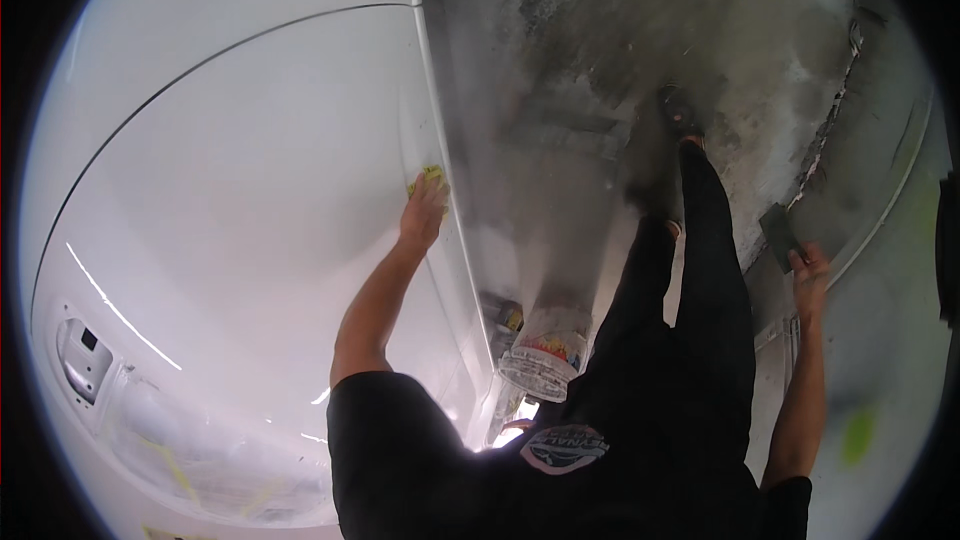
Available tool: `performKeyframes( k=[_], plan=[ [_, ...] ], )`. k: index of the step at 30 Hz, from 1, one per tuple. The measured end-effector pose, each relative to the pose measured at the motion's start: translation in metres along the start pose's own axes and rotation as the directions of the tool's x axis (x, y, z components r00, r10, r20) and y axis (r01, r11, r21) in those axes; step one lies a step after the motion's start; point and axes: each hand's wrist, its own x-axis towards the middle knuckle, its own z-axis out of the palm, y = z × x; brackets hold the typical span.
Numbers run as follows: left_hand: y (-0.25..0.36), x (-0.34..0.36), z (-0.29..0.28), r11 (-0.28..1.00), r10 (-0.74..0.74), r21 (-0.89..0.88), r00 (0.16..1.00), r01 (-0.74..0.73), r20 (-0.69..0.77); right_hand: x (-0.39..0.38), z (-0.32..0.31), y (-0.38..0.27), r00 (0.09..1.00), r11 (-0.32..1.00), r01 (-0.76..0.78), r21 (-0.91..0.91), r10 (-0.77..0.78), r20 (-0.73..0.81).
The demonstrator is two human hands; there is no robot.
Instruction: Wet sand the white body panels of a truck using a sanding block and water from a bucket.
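My left hand (427, 210) presses a yellow pad (432, 176) with dark marks against the lower edge of a white vehicle panel (230, 190). The fingers cover most of the pad, so I cannot make out its exact kind. Off to the right, my right hand (810, 268) grips a flat, dark grey rectangular pad (778, 236) by its lower corner, held away from the vehicle. A thin dark seam (190, 70) curves across the white bodywork, and a recess with a small square hole (85, 360) shows at lower left.
A dusty white bucket (545, 350) stands on the floor by the vehicle's lower edge, with a small dark and yellow item (508, 316) beside it. The stained concrete floor (600, 30) has a jagged crack (828, 125) on the right. My legs (710, 240) stand between.
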Motion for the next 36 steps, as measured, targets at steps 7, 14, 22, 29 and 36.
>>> performKeyframes(
  k=[7, 14, 22, 29, 36],
  plan=[
    [-0.165, 0.133, -0.160, 0.776, -0.410, 0.222, 0.739, 0.590, -0.534, 0.012, 0.015, 0.010, 0.998, 0.979, -0.015, -0.204, 0.027, 0.053],
    [-0.059, 0.114, -0.054, 0.812, -0.365, 0.341, 0.868, 0.473, -0.336, 0.017, 0.025, 0.004, 0.993, 0.937, -0.009, -0.350, 0.049, 0.106],
    [0.244, -0.068, 0.268, 0.981, -0.182, -0.077, 0.982, 0.178, -0.048, -0.045, 0.103, 0.078, 0.986, 0.903, 0.150, -0.403, -0.104, 0.133],
    [0.456, -0.102, 0.305, -0.141, -0.719, -0.886, 0.569, 0.442, 0.398, -0.097, 0.100, 0.039, 0.922, 0.712, 0.384, -0.588, -0.264, 0.282],
    [0.613, -0.185, 0.506, -0.667, -0.213, -0.216, -0.095, -0.713, 0.973, -0.111, 0.160, -0.043, 0.841, 0.677, 0.516, -0.524, -0.287, 0.457]
  ],
)
